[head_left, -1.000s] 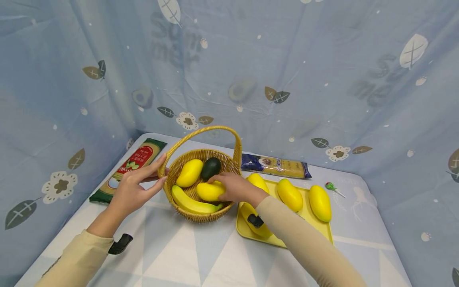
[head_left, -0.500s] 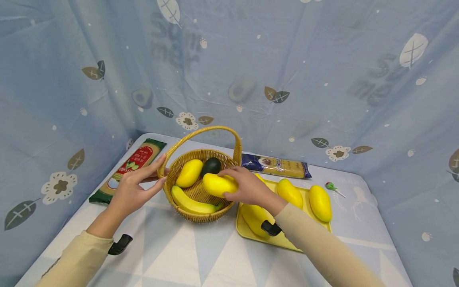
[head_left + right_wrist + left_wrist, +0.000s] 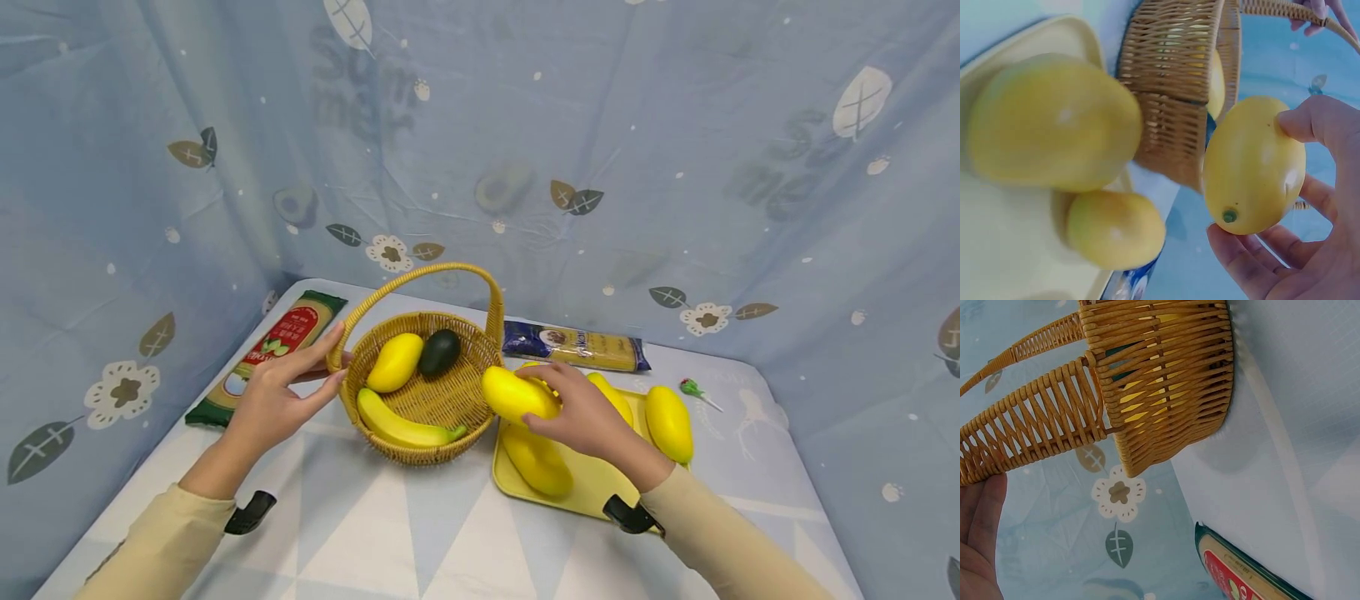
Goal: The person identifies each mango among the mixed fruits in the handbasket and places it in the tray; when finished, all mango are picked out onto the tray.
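Note:
My right hand point(image 3: 588, 417) grips a yellow mango point(image 3: 516, 395) between thumb and fingers, over the left part of a yellow tray point(image 3: 585, 487), just right of the basket's rim. The mango's green stem end shows in the right wrist view. At the left, my left hand point(image 3: 281, 392) pinches the base of the handle of a wicker basket point(image 3: 450, 400) with thumb and fingers. Inside the basket lie another mango point(image 3: 395, 363), a dark green avocado point(image 3: 439, 352) and a banana point(image 3: 405, 428). Several mangoes rest on the tray, including one point(image 3: 538, 463) near its left edge; some are partly hidden by my right hand.
A red and green packet point(image 3: 273, 354) lies left of the basket, behind my left hand. Behind the tray is a blue and gold pasta packet point(image 3: 577, 345). A lollipop point(image 3: 699, 393) lies right of the tray. Patterned blue curtains point(image 3: 480, 150) enclose the table.
My right hand has lifted the mango out of the basket and carried it right, over the tray. My left hand has stayed at the basket handle.

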{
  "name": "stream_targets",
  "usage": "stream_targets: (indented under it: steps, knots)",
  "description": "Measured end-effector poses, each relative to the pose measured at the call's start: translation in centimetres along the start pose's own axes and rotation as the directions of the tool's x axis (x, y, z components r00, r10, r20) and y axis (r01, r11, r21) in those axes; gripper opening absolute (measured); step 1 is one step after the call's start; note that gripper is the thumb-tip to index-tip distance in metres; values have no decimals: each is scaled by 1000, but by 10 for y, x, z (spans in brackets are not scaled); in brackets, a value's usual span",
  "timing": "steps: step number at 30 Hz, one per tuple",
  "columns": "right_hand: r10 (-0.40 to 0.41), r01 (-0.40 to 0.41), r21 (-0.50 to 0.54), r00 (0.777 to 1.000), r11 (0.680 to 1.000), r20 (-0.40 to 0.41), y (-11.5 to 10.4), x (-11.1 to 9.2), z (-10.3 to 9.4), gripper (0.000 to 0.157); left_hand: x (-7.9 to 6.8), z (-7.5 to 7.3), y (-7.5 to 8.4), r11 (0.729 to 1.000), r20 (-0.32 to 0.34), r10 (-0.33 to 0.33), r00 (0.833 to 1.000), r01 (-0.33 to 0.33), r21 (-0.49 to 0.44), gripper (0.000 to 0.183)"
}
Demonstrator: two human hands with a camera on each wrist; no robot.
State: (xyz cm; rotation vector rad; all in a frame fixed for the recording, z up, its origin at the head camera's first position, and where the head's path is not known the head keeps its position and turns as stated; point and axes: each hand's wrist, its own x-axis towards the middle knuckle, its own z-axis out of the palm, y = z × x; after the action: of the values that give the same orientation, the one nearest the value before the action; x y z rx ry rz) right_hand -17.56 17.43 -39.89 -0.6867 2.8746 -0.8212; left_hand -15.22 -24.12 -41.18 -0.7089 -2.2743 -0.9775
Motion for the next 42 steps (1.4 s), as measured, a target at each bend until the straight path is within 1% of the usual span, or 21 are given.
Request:
stream_targets:
  steps: [6, 11, 16, 21, 25, 29, 32, 38, 42]
  knots:
    - [56, -56, -7, 997, 998, -54, 18, -28, -7, 58, 1, 0, 0, 1000, 4, 10, 1000, -10, 4, 83]
    - [101, -103, -14, 991, 995, -83, 38, -51, -11, 57, 1, 1, 1, 1000, 7, 15, 1000, -15, -7, 83]
    - [169, -168, 10, 983, 986, -76, 54, -72, -13, 55, 1, 0, 1, 1000, 3, 17, 1000, -17, -2, 83]
    - [243, -242, 24, 969, 970, -50, 69, -87, -5, 56, 1, -1, 2, 1000, -2, 18, 1000, -18, 7, 83]
    - [307, -307, 11, 951, 952, -28, 80, -96, 8, 58, 1, -1, 2, 1000, 0, 17, 1000, -17, 5, 83]
    - [347, -347, -13, 937, 938, -38, 87, -102, 17, 59, 1, -1, 2, 1000, 0, 14, 1000, -14, 4, 83]
    - [356, -358, -22, 933, 934, -43, 90, -105, 19, 59, 1, -1, 2, 1000, -2, 14, 1000, -14, 10, 83]
    - [383, -383, -25, 924, 923, -20, 95, -109, 24, 65, 1, -1, 2, 1000, 1, 15, 1000, -15, 18, 83]
    - [374, -375, -47, 927, 926, -25, 96, -109, 25, 68, 1, -1, 1, 1000, 3, 11, 1000, -11, 16, 83]
